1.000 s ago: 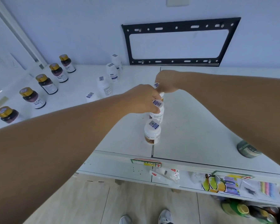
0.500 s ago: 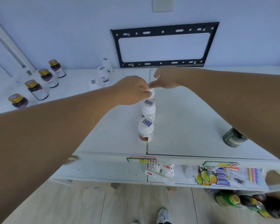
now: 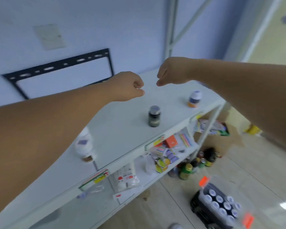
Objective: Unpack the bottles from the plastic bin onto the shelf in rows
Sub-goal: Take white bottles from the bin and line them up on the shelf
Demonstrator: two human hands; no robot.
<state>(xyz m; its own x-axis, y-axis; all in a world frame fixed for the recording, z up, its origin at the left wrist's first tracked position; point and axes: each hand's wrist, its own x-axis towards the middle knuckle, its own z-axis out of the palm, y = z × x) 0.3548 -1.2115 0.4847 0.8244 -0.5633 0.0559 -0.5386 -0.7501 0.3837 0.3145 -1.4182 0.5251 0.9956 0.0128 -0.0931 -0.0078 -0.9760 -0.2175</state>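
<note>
Bottles, remaining stock: a batch of small capped bottles (image 3: 219, 206), packed upright in tight rows inside the clear plastic bin (image 3: 248, 192) on the floor, lower right of the frame; only the pale round caps show. Bin has orange latches and see-through walls

Handling, judged: small rigid plastic bottles, probably light, smooth-sided and a little slippery; unlikely to break but tall for their base, so apt to topple if nudged. Best hold is around the cap or upper body from above, since the neighbours leave no room at the sides

Bottles already out: dark bottle (image 3: 153, 116) with a grey cap, upright mid-frame on the white shelf top (image 3: 122, 118); white bottle with orange band (image 3: 194, 99) further right, near the shelf's end; a blurred white bottle with barcode cap (image 3: 84, 147) at centre left, partly hidden behind the left forearm and near the front edge

Hands: left hand (image 3: 127, 86) and right hand (image 3: 170, 71), both loosely curled with fingers drawn in, holding nothing, raised above the shelf top at upper centre, near each other but apart

Edges and room: the shelf's front lip runs diagonally from lower left to right; broad bare surface lies between the standing bottles and towards the wall. Right end stops at an upright post (image 3: 206, 128). Lower tier is crowded with packets. Floor bottles (image 3: 196, 164) cluster between shelf foot and bin, narrowing the reach down
</note>
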